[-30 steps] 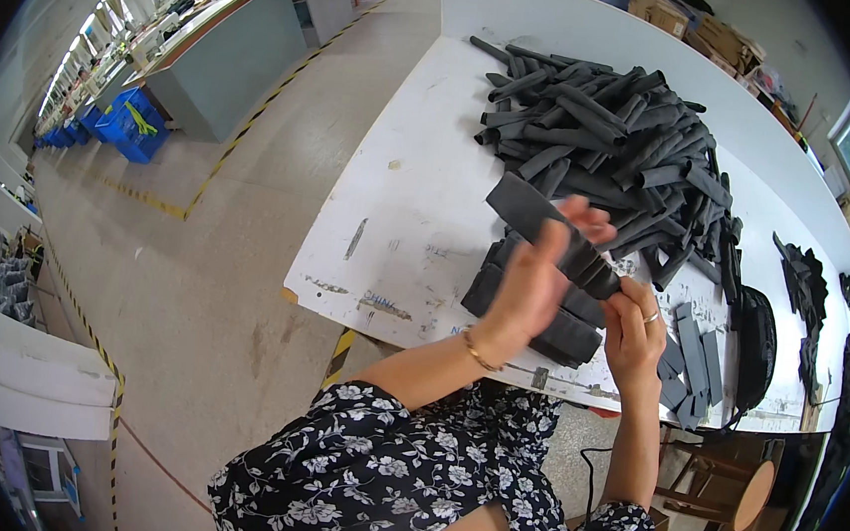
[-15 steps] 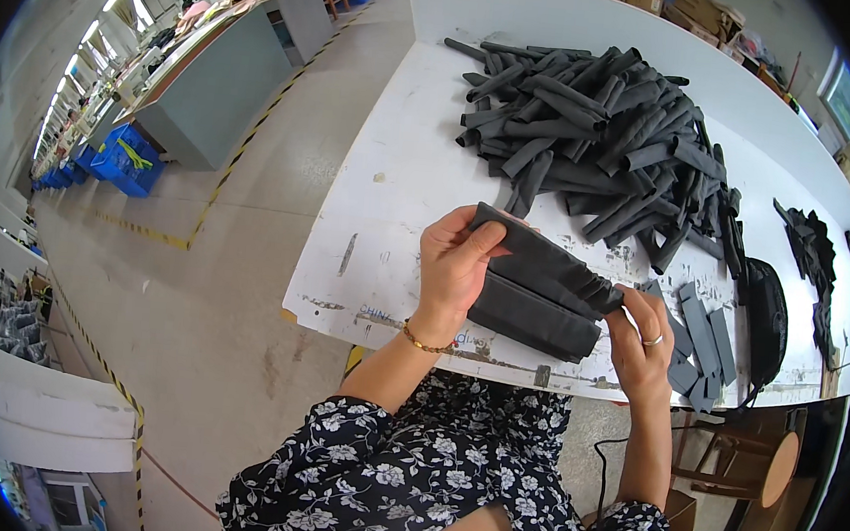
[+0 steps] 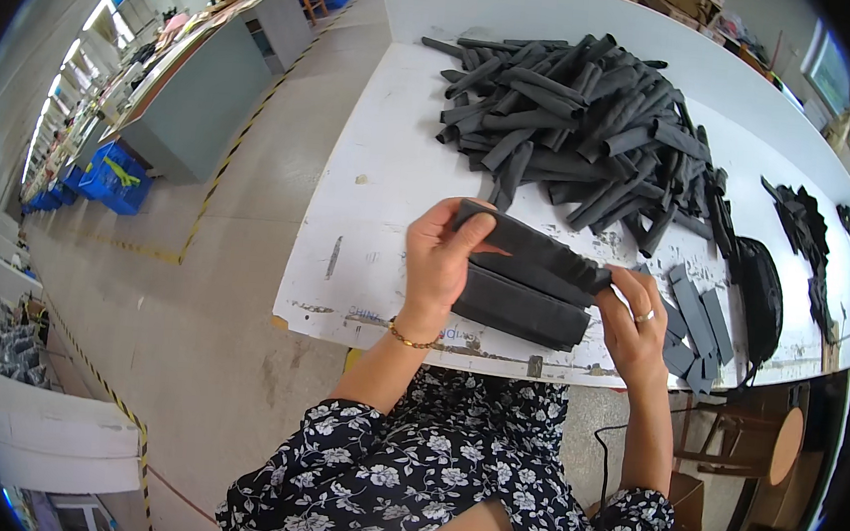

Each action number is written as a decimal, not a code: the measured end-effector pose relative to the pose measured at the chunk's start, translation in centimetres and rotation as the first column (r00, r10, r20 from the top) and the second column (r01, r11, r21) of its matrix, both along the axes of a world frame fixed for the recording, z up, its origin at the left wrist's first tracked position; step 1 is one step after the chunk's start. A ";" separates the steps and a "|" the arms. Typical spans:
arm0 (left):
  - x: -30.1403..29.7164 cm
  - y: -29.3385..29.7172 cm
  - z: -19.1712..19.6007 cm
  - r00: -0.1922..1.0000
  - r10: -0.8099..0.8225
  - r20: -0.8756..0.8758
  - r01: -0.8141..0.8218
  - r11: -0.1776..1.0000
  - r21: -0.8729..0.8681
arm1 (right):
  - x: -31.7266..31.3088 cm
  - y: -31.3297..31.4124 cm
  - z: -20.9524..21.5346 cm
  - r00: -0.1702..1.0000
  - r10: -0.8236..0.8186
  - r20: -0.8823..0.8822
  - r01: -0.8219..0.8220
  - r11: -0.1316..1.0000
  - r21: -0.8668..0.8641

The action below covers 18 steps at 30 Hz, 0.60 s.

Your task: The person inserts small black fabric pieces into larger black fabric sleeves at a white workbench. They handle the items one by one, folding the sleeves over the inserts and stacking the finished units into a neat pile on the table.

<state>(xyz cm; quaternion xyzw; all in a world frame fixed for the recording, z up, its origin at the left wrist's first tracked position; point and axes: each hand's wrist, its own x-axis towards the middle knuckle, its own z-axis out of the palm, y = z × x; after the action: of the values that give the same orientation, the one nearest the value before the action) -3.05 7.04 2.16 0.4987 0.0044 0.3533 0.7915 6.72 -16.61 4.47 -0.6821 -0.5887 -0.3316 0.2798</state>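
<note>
A dark grey fabric sleeve (image 3: pixel 536 246) is stretched between my two hands above the table. My left hand (image 3: pixel 443 252) pinches its left end, thumb on top. At the other end my right hand (image 3: pixel 635 317), a ring on one finger, grips the sleeve, where the cloth is bunched into wrinkles. Just below it, near the table's front edge, lie flat folded dark sleeves (image 3: pixel 521 308), partly covered by the held one. Beyond my hands rises a big heap of similar rolled dark fabric tubes (image 3: pixel 586 128).
Flat grey strips (image 3: pixel 697 322) lie right of my right hand, beside a black bag (image 3: pixel 760 302). More dark cloth (image 3: pixel 802 235) is farther right on the white table (image 3: pixel 350 200). A wooden stool (image 3: pixel 780 445) stands at the right; blue crates (image 3: pixel 115 178) stand far left.
The view has shifted slightly, so everything sits a bit farther left. Both hands keep hold of the sleeve; its right end is more bunched and twisted at my right fingers.
</note>
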 end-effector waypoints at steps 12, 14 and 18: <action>0.9 2.8 -1.2 0.929 0.350 0.116 -0.331 0.930 -0.158 | 0.6 -1.7 0.2 0.491 0.345 -0.800 0.280 0.807 0.520; 1.0 1.7 -1.4 0.945 0.303 0.119 -0.296 0.952 -0.075 | -0.3 -0.1 1.0 0.300 0.470 -0.830 0.183 0.826 0.534; 1.2 0.2 -1.7 0.965 0.234 0.118 -0.236 0.972 0.001 | 0.3 2.7 0.3 0.327 0.249 -0.912 0.177 0.932 0.317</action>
<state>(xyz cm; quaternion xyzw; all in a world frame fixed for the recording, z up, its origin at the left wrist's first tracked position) -1.86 7.27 0.48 0.4790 0.0145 0.4732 0.7392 7.05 -13.88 4.79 -0.6688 -0.2595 0.0305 0.6960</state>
